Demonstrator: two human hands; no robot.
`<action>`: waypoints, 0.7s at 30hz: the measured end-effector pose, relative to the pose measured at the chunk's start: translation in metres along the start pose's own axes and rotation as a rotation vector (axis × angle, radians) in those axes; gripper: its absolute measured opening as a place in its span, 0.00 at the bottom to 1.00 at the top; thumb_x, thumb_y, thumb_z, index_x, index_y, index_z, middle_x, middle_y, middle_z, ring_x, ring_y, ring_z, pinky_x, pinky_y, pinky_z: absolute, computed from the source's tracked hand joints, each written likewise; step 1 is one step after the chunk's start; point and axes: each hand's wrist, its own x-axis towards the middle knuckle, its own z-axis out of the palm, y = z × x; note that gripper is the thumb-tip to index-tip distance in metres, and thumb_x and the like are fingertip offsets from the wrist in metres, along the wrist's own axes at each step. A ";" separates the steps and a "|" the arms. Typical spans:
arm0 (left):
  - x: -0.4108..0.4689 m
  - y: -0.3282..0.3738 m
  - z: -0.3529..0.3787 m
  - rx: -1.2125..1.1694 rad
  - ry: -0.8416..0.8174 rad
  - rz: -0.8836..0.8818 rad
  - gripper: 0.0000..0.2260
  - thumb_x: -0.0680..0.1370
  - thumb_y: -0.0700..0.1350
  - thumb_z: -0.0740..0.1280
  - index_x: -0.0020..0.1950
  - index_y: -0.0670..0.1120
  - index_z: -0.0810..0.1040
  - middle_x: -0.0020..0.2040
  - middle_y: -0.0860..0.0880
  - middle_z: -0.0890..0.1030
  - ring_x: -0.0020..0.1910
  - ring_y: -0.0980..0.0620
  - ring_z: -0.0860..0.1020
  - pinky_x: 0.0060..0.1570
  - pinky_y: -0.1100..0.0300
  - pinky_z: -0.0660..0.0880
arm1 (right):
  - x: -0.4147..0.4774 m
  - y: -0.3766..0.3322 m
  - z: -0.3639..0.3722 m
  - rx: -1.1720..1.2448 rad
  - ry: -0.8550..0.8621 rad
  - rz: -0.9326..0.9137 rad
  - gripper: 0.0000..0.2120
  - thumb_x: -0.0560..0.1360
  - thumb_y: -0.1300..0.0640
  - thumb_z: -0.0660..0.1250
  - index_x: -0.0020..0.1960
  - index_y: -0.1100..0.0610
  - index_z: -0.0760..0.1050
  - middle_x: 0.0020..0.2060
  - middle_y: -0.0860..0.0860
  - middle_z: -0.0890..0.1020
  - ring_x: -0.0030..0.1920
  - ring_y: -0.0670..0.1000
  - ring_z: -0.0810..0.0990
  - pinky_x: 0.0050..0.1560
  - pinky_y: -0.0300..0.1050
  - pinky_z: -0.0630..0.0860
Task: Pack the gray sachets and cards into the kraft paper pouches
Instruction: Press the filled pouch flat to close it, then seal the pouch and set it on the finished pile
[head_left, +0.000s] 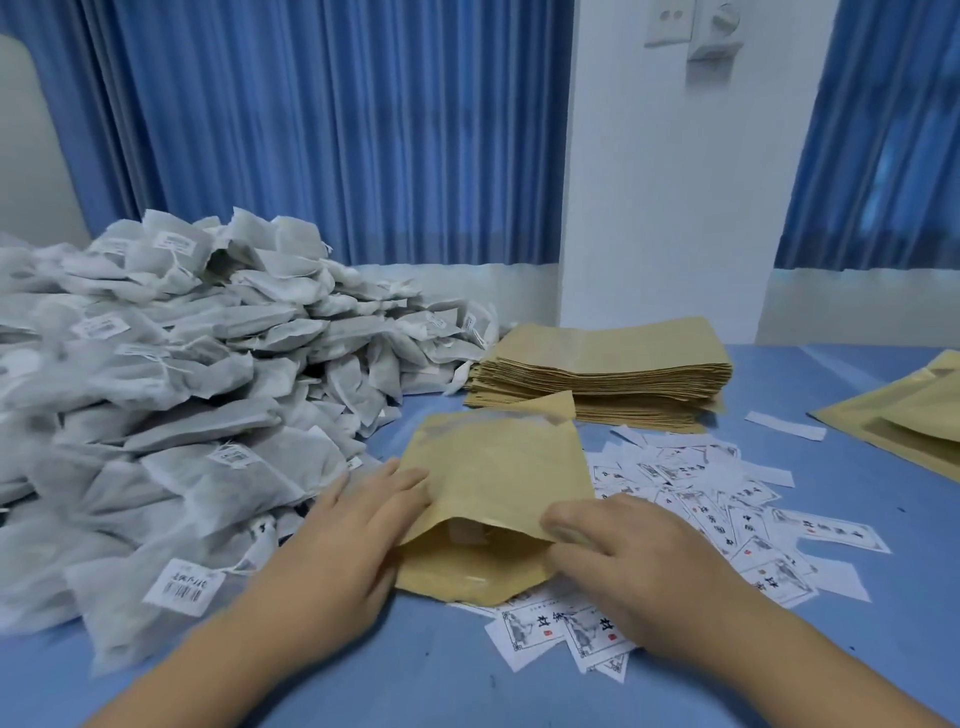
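Note:
A kraft paper pouch (493, 483) lies on the blue table in front of me, its mouth facing me and slightly open. My left hand (337, 545) rests flat against the pouch's left edge, fingers straight. My right hand (628, 561) pinches the upper lip of the pouch mouth with thumb and fingers. Something pale shows inside the opening. A big heap of gray sachets (171, 389) with white labels fills the left side. Printed white cards (727, 509) lie scattered to the right and under the pouch.
A stack of flat kraft pouches (613, 364) sits behind the open one. Filled pouches (914, 415) lie at the right edge. Blue curtains and a white pillar stand behind the table.

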 end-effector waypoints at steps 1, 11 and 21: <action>0.002 0.001 -0.001 -0.048 -0.012 0.020 0.34 0.66 0.32 0.68 0.71 0.49 0.68 0.71 0.50 0.71 0.71 0.45 0.69 0.69 0.47 0.66 | 0.001 -0.002 -0.001 0.014 -0.009 -0.001 0.10 0.67 0.61 0.70 0.45 0.52 0.73 0.49 0.48 0.79 0.33 0.52 0.71 0.33 0.39 0.64; 0.020 0.012 0.002 -0.103 -0.087 0.190 0.25 0.70 0.32 0.67 0.65 0.47 0.76 0.72 0.47 0.70 0.72 0.47 0.68 0.66 0.48 0.70 | 0.004 -0.006 -0.008 0.196 -0.149 -0.014 0.16 0.69 0.60 0.69 0.56 0.53 0.80 0.54 0.47 0.82 0.50 0.50 0.81 0.46 0.43 0.79; 0.011 -0.006 0.027 -0.368 -0.517 0.076 0.23 0.79 0.62 0.48 0.75 0.64 0.53 0.74 0.68 0.48 0.73 0.72 0.40 0.69 0.74 0.37 | -0.005 0.003 0.005 0.416 -0.392 0.255 0.15 0.81 0.52 0.56 0.65 0.43 0.74 0.57 0.40 0.80 0.56 0.44 0.76 0.55 0.44 0.73</action>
